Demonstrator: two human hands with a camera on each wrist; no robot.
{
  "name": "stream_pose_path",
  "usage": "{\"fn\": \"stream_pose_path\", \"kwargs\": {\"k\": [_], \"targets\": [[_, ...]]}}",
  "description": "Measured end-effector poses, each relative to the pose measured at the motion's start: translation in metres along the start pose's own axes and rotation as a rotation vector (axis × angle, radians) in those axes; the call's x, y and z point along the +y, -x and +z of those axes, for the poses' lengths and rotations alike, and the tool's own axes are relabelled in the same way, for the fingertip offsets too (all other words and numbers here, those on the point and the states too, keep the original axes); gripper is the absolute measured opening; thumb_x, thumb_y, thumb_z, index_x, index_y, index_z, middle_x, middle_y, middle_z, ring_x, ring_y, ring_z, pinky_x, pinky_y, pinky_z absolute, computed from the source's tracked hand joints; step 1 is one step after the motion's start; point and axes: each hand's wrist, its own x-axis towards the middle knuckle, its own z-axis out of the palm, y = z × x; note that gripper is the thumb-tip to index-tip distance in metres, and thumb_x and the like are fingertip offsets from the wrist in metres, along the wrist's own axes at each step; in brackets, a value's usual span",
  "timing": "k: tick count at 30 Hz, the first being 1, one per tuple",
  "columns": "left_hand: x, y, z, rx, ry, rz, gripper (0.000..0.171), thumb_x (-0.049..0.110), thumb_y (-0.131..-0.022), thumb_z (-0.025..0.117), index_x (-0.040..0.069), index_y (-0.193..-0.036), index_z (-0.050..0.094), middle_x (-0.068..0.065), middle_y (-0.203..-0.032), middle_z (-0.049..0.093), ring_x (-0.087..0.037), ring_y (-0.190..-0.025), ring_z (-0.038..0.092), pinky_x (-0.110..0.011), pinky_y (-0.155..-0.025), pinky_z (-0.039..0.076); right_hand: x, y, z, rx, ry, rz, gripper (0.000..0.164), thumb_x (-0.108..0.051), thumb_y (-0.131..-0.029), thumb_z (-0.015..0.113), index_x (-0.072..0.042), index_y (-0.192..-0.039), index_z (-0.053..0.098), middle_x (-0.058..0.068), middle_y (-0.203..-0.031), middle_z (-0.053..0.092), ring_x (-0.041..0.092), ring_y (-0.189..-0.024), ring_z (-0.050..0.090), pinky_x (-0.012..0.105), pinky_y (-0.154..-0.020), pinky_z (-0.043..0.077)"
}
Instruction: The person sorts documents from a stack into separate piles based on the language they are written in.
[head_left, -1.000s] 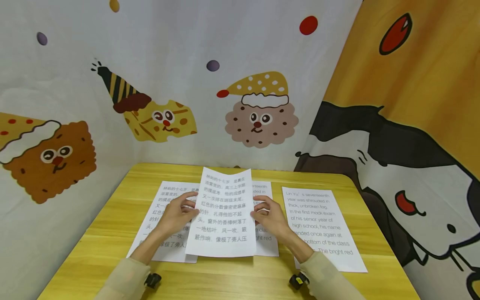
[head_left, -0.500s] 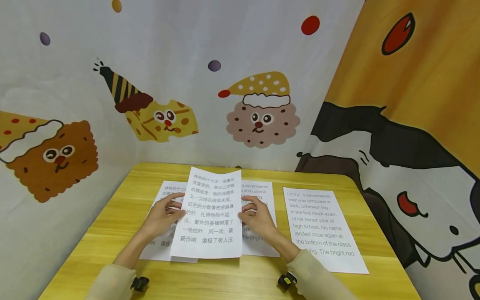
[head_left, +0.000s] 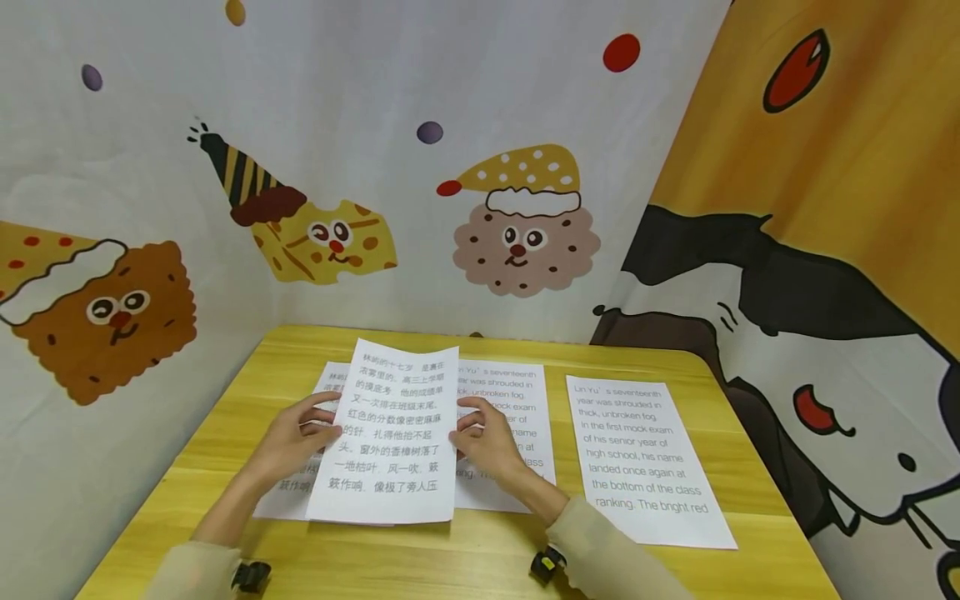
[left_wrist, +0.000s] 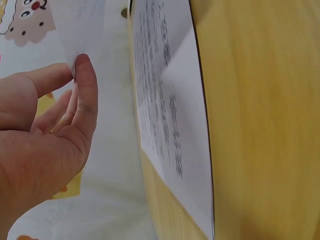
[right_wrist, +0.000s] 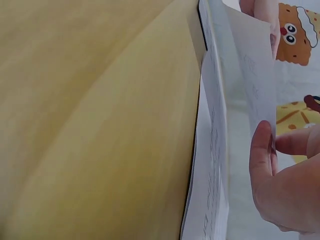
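Observation:
A sheet of paper (head_left: 386, 442) printed with Chinese text is held up over the table between both hands. My left hand (head_left: 292, 437) pinches its left edge between thumb and fingers, seen close in the left wrist view, where the sheet's edge (left_wrist: 82, 30) runs into the fingertips. On the opposite edge, my right hand (head_left: 487, 442) pinches the paper in the same way; the right wrist view shows thumb and fingertips on the sheet (right_wrist: 255, 75). Beneath it lies another Chinese-text page (head_left: 281, 500), mostly covered. An English-text page (head_left: 502, 400) lies partly behind the right hand.
A second English-text page (head_left: 648, 467) lies flat on the right of the yellow wood-grain table (head_left: 480, 558). A cartoon-printed curtain (head_left: 360, 100) hangs behind the table's far edge and along its sides.
Both hands have carried the held sheet to the left, from over the gap between the two left pages to over the Chinese page. More of the middle English page shows now.

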Motion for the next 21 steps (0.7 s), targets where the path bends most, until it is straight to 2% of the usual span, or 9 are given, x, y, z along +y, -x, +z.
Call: {"fn": "stream_pose_path", "kwargs": {"k": [5, 13, 21], "targets": [[-0.008, 0.004, -0.012, -0.008, -0.013, -0.002, 0.066, 0.005, -0.107, 0.075, 0.004, -0.168, 0.048, -0.027, -0.133, 0.071, -0.016, -0.101, 0.077, -0.024, -0.08, 0.067, -0.002, -0.002, 0.015, -0.012, -0.04, 0.015, 0.063, 0.001, -0.099, 0.078, -0.003, -0.158, 0.056, 0.018, -0.115, 0.071, 0.018, -0.082, 0.079, 0.038, -0.075, 0.073], [-0.017, 0.008, -0.028, -0.006, -0.062, -0.001, 0.065, 0.004, -0.109, 0.071, 0.0, -0.168, 0.045, -0.03, -0.135, 0.068, -0.026, -0.106, 0.078, -0.026, -0.078, 0.066, -0.007, -0.006, 0.036, -0.029, -0.049, 0.025, 0.064, 0.002, -0.099, 0.077, -0.001, -0.159, 0.055, 0.017, -0.114, 0.071, 0.018, -0.08, 0.079, 0.036, -0.074, 0.073], [-0.028, 0.008, -0.044, -0.021, -0.057, -0.01, 0.063, 0.004, -0.11, 0.07, 0.001, -0.169, 0.046, -0.03, -0.137, 0.067, -0.018, -0.099, 0.076, -0.028, -0.077, 0.065, -0.006, -0.011, 0.055, -0.017, -0.045, 0.027, 0.064, 0.002, -0.097, 0.078, 0.0, -0.158, 0.056, 0.016, -0.113, 0.071, 0.018, -0.088, 0.079, 0.035, -0.076, 0.073]]}}
